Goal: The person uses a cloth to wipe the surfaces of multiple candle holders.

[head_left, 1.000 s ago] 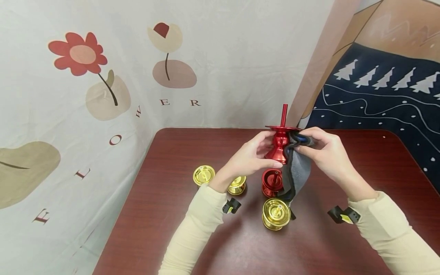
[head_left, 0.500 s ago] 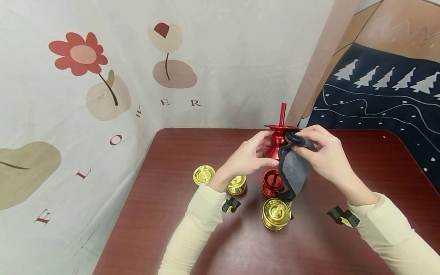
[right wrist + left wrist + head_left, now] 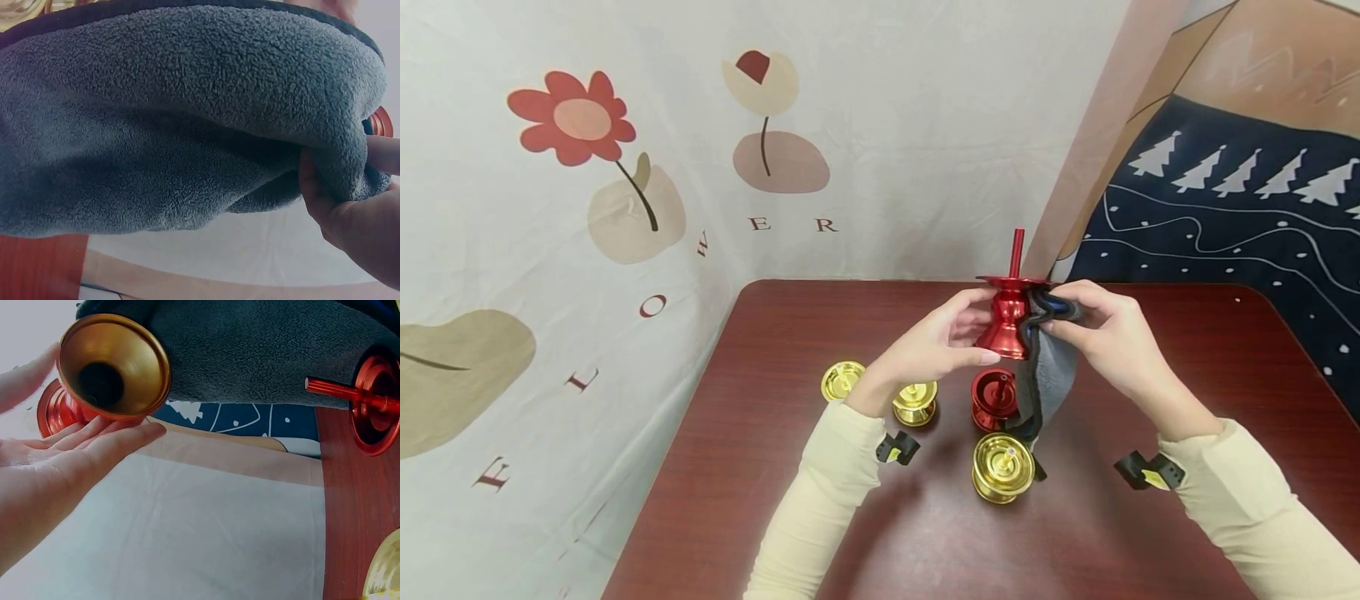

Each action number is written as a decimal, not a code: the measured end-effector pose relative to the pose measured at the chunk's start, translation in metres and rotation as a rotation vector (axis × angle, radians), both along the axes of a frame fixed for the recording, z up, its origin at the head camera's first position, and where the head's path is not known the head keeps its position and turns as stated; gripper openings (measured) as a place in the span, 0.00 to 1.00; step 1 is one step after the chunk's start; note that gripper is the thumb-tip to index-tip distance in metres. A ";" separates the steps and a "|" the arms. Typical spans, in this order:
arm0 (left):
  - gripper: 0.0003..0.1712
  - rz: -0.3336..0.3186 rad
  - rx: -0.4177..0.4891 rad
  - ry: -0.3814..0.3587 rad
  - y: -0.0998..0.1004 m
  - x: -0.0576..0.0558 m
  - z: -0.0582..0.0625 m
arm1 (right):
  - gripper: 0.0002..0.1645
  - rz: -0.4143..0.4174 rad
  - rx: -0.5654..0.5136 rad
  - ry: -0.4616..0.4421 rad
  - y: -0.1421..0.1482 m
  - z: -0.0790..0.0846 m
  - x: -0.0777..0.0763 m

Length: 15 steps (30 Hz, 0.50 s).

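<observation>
My left hand [image 3: 931, 337] holds a shiny red metal candle holder [image 3: 1006, 321] upright above the table, thumb by its base and fingers behind it. It has a flared foot, a wide dish and a thin rod on top. The left wrist view shows its hollow gold underside [image 3: 125, 350]. My right hand [image 3: 1108, 325] pinches a grey cloth [image 3: 1054, 367] with dark edging against the holder's right side, just under the dish. The cloth's lower part hangs down. In the right wrist view the cloth [image 3: 162, 125] hides most of the holder.
Below the hands stands a second red candle holder [image 3: 992, 400], partly behind the cloth. A gold one [image 3: 1002, 468] stands in front of it. Two more gold holders, one [image 3: 914, 404] near the left wrist and one [image 3: 841, 381] farther left, share the reddish-brown table [image 3: 737, 467].
The cloth swung toward the left over the holder's side, then back right, baring more of the foot. The left hand and held holder have shifted slightly left.
</observation>
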<state>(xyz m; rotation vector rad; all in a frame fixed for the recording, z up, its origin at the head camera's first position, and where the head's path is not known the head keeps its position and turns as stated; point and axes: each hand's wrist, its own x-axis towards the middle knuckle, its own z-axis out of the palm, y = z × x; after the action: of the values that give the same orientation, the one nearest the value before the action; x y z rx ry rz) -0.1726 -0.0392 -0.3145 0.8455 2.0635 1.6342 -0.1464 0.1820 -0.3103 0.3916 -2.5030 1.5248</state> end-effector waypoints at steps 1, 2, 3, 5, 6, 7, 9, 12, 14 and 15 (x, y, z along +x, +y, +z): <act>0.41 0.003 -0.005 -0.003 0.001 0.000 0.000 | 0.15 0.005 -0.004 0.006 -0.001 -0.001 0.000; 0.41 0.010 -0.014 -0.002 0.001 0.000 -0.001 | 0.15 0.007 -0.005 0.016 -0.002 -0.001 0.000; 0.41 0.018 -0.022 0.000 0.002 0.000 -0.001 | 0.15 0.006 -0.002 0.027 -0.003 -0.001 0.000; 0.42 0.043 -0.047 0.020 0.004 0.000 -0.002 | 0.15 0.007 0.011 0.052 -0.005 -0.001 0.001; 0.42 0.059 -0.062 0.036 0.005 0.000 -0.002 | 0.15 0.001 0.020 0.063 -0.007 -0.001 0.002; 0.42 0.077 -0.081 0.055 0.005 0.000 -0.002 | 0.14 -0.004 0.033 0.078 -0.008 0.000 0.002; 0.42 0.107 -0.112 0.083 0.006 0.000 -0.002 | 0.14 -0.019 0.059 0.108 -0.010 0.001 0.004; 0.41 0.131 -0.133 0.110 0.007 -0.001 -0.002 | 0.14 -0.046 0.092 0.156 -0.013 0.004 0.006; 0.41 0.122 -0.117 0.109 0.007 -0.001 -0.003 | 0.14 -0.063 0.109 0.187 -0.015 0.005 0.008; 0.42 0.115 -0.105 0.105 0.007 -0.002 -0.003 | 0.14 -0.067 0.116 0.200 -0.016 0.006 0.009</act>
<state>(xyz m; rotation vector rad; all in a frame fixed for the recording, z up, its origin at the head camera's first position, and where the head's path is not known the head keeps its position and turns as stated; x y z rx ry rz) -0.1745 -0.0321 -0.3176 0.8065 2.2871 1.5527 -0.1370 0.1660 -0.3042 0.4486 -2.4278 1.2532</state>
